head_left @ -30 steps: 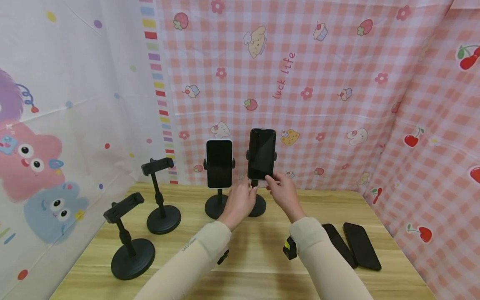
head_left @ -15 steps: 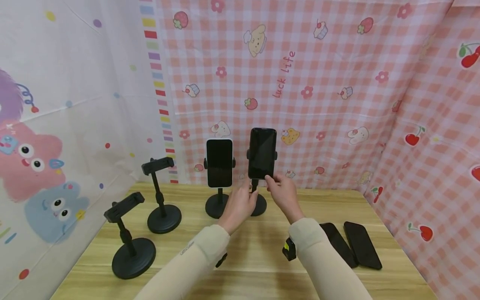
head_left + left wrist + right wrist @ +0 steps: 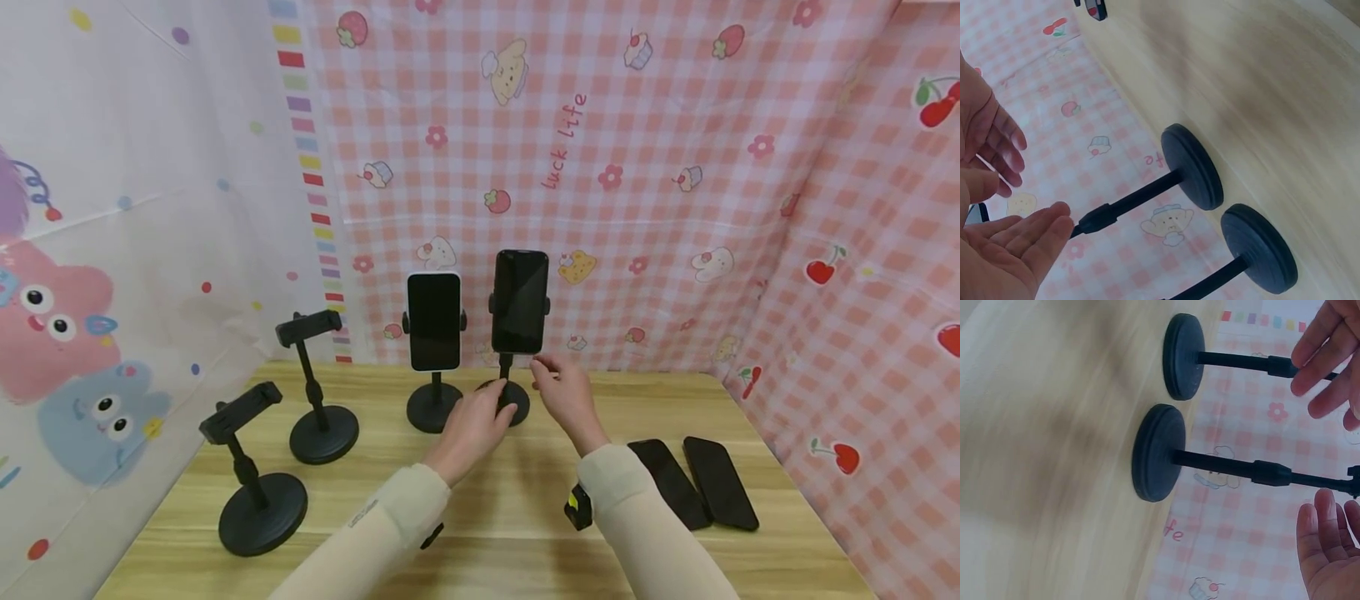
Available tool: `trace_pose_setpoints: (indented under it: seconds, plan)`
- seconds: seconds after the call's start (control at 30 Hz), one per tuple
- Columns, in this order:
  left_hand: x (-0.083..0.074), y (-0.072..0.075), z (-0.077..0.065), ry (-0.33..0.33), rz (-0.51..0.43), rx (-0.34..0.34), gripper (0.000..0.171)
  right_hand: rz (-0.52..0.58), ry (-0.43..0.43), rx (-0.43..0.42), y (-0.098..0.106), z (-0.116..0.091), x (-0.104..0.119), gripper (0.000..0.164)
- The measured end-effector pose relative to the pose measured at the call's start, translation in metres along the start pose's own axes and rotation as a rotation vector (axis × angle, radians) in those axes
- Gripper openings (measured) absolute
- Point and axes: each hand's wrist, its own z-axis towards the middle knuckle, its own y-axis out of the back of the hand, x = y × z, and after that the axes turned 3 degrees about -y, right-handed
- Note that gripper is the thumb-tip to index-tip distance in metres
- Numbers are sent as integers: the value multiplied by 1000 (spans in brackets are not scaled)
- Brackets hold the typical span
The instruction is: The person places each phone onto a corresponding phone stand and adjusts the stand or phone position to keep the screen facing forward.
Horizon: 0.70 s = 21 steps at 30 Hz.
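In the head view, a black phone [image 3: 521, 302] stands upright in the clamp of a black phone stand [image 3: 507, 367] at the back. To its left, a white-edged phone [image 3: 435, 322] is clamped in a second stand [image 3: 433, 408]. My right hand [image 3: 567, 398] hovers just below the black phone's lower right corner, fingers loosely bent and holding nothing. Lower and to the left, my left hand [image 3: 471, 429] overlaps that stand's base, with thumb and fingers apart. The right wrist view shows both palms, left [image 3: 1338, 369] and right [image 3: 1332, 550], either side of the pole.
Two stands with bare clamps, one nearer [image 3: 262, 512] and one farther [image 3: 324, 433], are at the left of the wooden table [image 3: 510, 533]. Two more black phones, one [image 3: 671, 483] partly behind the right sleeve and another [image 3: 720, 482], lie flat at the right. Patterned cloth surrounds the table.
My right hand has let go of the black phone's lower corner and sits slightly below it. The left hand has drawn down, away from beneath the phone. The phone stays in its clamp.
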Motion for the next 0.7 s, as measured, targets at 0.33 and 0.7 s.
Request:
trace_pose_setpoints:
  seconds: [0.33,0.7]
  plan:
    - [9,-5,-8,26,154,70,45,-108,-6,18,3,-13,-22,35]
    - [27,-7,-18,21,290,151,27,-322,38,113,9,-27,-39,36]
